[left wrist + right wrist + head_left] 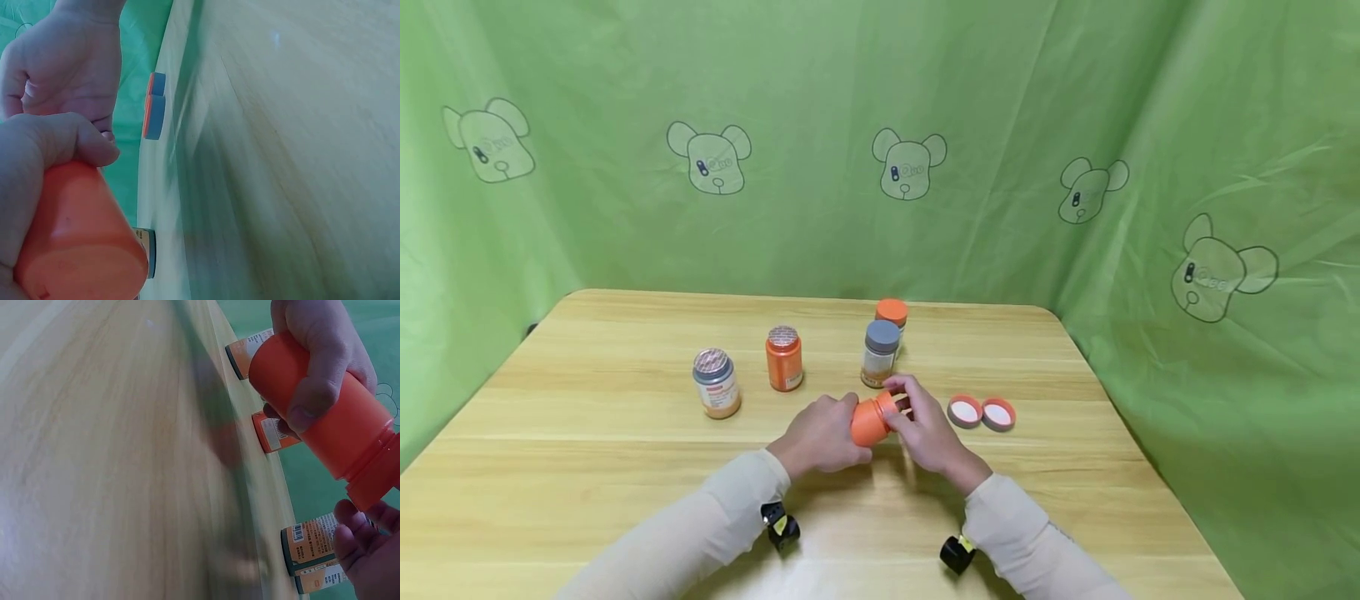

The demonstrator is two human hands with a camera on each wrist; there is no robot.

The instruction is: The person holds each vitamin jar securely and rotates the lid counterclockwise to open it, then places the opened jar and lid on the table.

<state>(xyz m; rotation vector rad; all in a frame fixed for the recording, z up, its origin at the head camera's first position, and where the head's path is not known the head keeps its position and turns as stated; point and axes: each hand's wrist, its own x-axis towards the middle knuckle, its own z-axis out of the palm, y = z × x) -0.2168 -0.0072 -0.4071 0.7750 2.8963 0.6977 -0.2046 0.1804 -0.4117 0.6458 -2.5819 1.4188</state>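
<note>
My left hand (826,433) grips an orange bottle (868,423) around its body, holding it tilted above the table. At its neck end is an orange cap (375,478), which my right hand (927,425) holds with curled fingers. In the right wrist view the right fingertips (350,515) touch the cap's edge; its far side runs out of frame. The left wrist view shows the bottle's base toward the camera, with the left thumb (69,134) along its side. The label is not visible.
Left on the wooden table (587,500) stand a grey-and-orange bottle (718,392) and an orange bottle (785,367), both foil-sealed without caps. Behind the hands stand a grey-capped bottle (879,358) and an orange-capped bottle (892,312). Two upturned caps (965,412) lie right. Green cloth (812,233) hangs behind.
</note>
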